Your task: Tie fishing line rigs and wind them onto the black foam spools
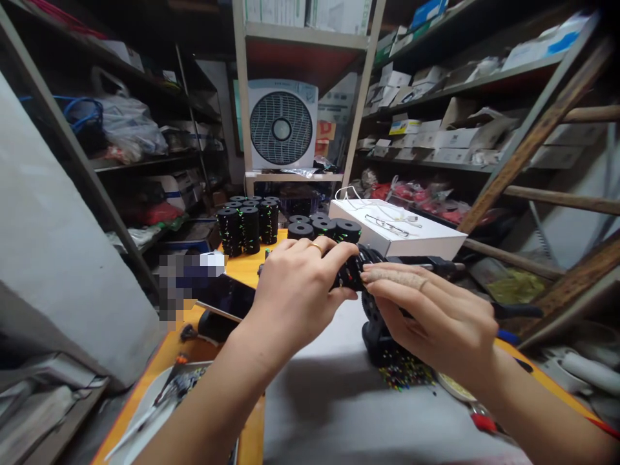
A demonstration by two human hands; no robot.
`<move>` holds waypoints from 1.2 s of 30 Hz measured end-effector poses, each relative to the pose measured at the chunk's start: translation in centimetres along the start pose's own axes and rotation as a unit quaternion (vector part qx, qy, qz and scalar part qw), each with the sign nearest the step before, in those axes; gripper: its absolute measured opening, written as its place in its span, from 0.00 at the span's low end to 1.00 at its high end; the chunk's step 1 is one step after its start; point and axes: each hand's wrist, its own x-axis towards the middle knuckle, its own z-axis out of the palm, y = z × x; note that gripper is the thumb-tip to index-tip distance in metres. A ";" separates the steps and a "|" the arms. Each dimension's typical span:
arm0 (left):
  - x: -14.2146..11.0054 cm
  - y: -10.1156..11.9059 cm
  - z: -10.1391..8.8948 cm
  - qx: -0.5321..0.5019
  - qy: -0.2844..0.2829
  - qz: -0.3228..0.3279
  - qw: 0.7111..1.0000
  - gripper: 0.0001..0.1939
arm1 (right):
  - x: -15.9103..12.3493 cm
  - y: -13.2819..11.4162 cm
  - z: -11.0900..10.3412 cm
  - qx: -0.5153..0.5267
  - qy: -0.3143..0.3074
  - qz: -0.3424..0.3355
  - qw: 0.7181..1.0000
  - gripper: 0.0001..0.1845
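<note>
A row of round black discs [349, 274] sits side by side in front of me, with small coloured specks on it, at a dark rod [438, 266] that reaches to the right. My left hand [300, 287] is curled over the discs from the left, thumb below and fingers above. At their right end my right hand [436, 316] has its fingertips closed against the edge of the discs; one finger is wrapped in beige tape. Below them stands a black base [375, 342]. Beside it lies a heap of coloured-headed pins [407, 373].
Stacks of black foam rolls [249, 229] with bright specks, and more black rolls [323, 226], stand behind my hands. To their right is a white box [400, 229] with a cable. A tablet-like device [225, 297] lies left. Shelves, a fan [282, 126] and a wooden ladder [533, 139] surround the table.
</note>
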 end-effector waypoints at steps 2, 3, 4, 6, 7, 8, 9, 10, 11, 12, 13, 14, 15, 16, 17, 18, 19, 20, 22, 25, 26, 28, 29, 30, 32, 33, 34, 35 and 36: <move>-0.1 0.0 0.0 -0.003 -0.002 0.001 1.000 0.22 | -0.4 0.1 0.1 -0.001 -0.007 -0.010 1.000 0.19; -0.1 0.0 0.0 -0.004 -0.003 0.001 1.000 0.22 | -0.6 0.2 0.2 -0.001 -0.007 -0.012 1.000 0.19; -0.1 0.0 0.0 -0.004 -0.003 0.001 1.000 0.22 | -0.7 0.3 0.3 0.001 -0.003 -0.015 1.000 0.18; -0.1 0.0 0.0 -0.004 -0.003 -0.001 1.000 0.22 | -1.0 0.5 0.5 0.008 0.005 -0.023 1.000 0.18; -0.1 0.0 0.0 -0.005 -0.002 -0.001 1.000 0.22 | -1.1 0.7 0.6 0.013 0.008 -0.029 0.999 0.19; 0.0 0.0 0.0 -0.005 -0.001 -0.001 1.000 0.22 | -1.2 0.8 0.7 0.017 0.009 -0.036 0.999 0.19; 0.0 -0.1 0.0 -0.006 -0.001 -0.001 1.000 0.22 | -1.3 0.9 0.7 0.022 0.007 -0.042 0.999 0.19; 0.0 -0.1 0.0 -0.007 0.001 -0.001 1.000 0.22 | -1.4 1.0 0.7 0.027 0.002 -0.045 0.999 0.20; 0.0 -0.1 0.0 -0.007 0.001 0.000 1.000 0.21 | -1.6 1.1 0.6 0.025 -0.002 -0.045 0.999 0.21; 0.0 -0.1 0.0 -0.008 0.000 0.001 1.000 0.21 | -1.7 1.1 0.5 0.013 -0.004 -0.042 0.999 0.22; 0.0 -0.1 0.0 -0.007 -0.001 0.001 1.000 0.21 | -1.9 1.0 0.5 -0.004 -0.004 -0.036 0.999 0.24; 0.0 -0.1 -0.1 -0.007 -0.002 0.002 1.000 0.21 | -2.0 0.9 0.4 -0.022 0.000 -0.028 0.999 0.25; 0.0 0.0 -0.1 -0.007 -0.003 0.002 1.000 0.21 | -2.1 0.8 0.3 -0.032 0.004 -0.020 0.999 0.26; 0.0 0.0 -0.1 -0.006 -0.004 0.002 1.000 0.21 | -2.3 0.7 0.3 -0.031 0.005 -0.011 0.999 0.28; 0.0 0.0 -0.1 -0.005 -0.005 0.002 1.000 0.21 | -2.4 0.6 0.2 -0.019 0.003 0.003 1.000 0.29; 0.0 0.0 -0.1 -0.006 -0.005 0.002 1.000 0.22 | -2.5 0.5 0.3 0.001 -0.003 0.021 1.000 0.31; 0.0 0.0 -0.1 -0.007 -0.005 0.002 1.000 0.22 | -2.6 0.5 0.3 0.020 -0.013 0.040 0.999 0.32; 0.0 -0.1 0.0 -0.008 -0.004 0.002 1.000 0.22 | -2.7 0.5 0.3 0.037 -0.022 0.054 0.998 0.33; 0.0 -0.1 0.0 -0.010 -0.003 0.002 1.000 0.22 | -2.8 0.8 0.4 0.065 -0.033 0.067 0.995 0.33; 0.0 -0.1 0.0 -0.009 -0.003 0.001 1.000 0.22 | -3.1 1.6 0.3 0.107 -0.045 0.062 0.991 0.31; 0.0 -0.1 0.0 -0.009 -0.005 0.001 1.000 0.21 | -3.2 1.8 0.3 0.118 -0.051 0.061 0.990 0.31; 0.0 0.0 0.0 -0.007 -0.008 0.001 1.000 0.21 | -3.3 2.2 0.2 0.135 -0.067 0.048 0.987 0.33; 0.0 0.0 0.0 -0.005 -0.009 0.000 1.000 0.21 | -3.3 2.3 0.1 0.139 -0.072 0.038 0.987 0.34; 0.0 0.0 0.0 -0.004 -0.010 0.000 1.000 0.21 | -3.2 2.3 0.1 0.132 -0.072 0.024 0.988 0.34; 0.0 0.0 0.0 -0.002 -0.009 0.000 1.000 0.21 | -3.0 2.3 0.2 0.080 -0.070 -0.012 0.994 0.34; 0.0 0.0 0.0 0.000 -0.007 0.000 1.000 0.21 | -2.8 2.2 0.2 0.042 -0.071 -0.031 0.996 0.34; -0.1 0.0 0.0 0.003 -0.004 -0.001 1.000 0.21 | -2.7 2.0 0.2 0.005 -0.071 -0.052 0.996 0.33; -0.1 0.0 0.0 0.006 -0.001 -0.001 1.000 0.21 | -2.5 1.9 0.2 -0.024 -0.071 -0.069 0.995 0.32; -0.1 0.0 0.0 0.009 0.001 -0.002 1.000 0.21 | -2.4 1.6 0.0 -0.051 -0.074 -0.080 0.993 0.31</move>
